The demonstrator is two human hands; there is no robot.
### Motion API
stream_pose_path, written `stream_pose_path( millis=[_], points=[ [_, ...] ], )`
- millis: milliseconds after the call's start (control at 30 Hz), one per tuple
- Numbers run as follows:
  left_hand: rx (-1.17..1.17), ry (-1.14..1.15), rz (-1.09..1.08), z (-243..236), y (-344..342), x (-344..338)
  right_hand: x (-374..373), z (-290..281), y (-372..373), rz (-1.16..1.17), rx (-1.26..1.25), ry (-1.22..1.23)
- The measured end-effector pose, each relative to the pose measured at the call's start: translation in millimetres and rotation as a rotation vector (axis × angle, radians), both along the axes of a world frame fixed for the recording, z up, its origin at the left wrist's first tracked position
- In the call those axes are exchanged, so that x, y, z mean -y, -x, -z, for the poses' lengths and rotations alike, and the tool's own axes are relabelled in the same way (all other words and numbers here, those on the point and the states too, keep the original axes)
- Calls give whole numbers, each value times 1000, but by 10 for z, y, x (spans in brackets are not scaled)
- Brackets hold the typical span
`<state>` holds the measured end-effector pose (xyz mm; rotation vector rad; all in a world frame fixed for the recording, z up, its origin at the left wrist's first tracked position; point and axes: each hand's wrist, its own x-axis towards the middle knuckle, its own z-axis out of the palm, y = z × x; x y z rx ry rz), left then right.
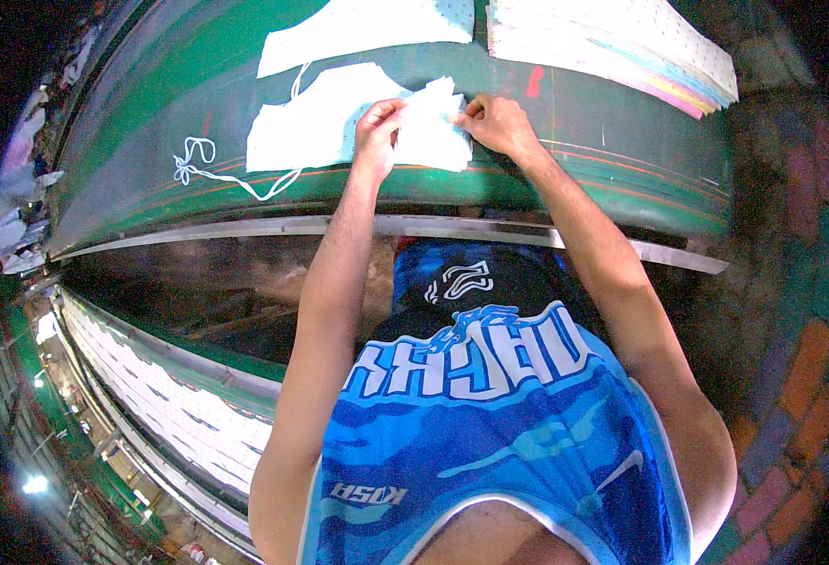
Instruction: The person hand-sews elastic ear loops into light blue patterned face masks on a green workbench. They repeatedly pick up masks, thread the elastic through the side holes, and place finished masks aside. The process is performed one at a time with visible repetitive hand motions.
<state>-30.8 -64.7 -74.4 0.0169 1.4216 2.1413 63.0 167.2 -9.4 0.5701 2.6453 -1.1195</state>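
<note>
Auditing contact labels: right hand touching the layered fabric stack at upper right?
Apart. The head view shows green table between the right hand and the near edge of the layered fabric stack.

A wide green table (pixel 631 184) is edged by a pale metal strip (pixel 461 226). At the lower left, a second long table (pixel 249 374) is covered with white sheets (pixel 179 410). Beyond it, a bright lamp (pixel 35 484) is seen. At the right, orange patches (pixel 805 367) are dimly lit; what they are cannot be told.
</note>
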Motion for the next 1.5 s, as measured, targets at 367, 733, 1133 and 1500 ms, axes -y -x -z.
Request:
stream_pose_path(
  millis=[367,733,1133,1500],
  points=[
    [6,-1,-15,-96,-19,-57,82,-62,-200,86,-166,63],
    [16,-28,98,-489,-411,-652,-226,-357,-797,42,-546,227],
    [-718,517,431,-1264,-566,-972,-413,-311,-972,244,-286,442],
    [-1478,508,293,-1112,-730,-982,-500,-322,-618,440,-266,889]
  ],
)
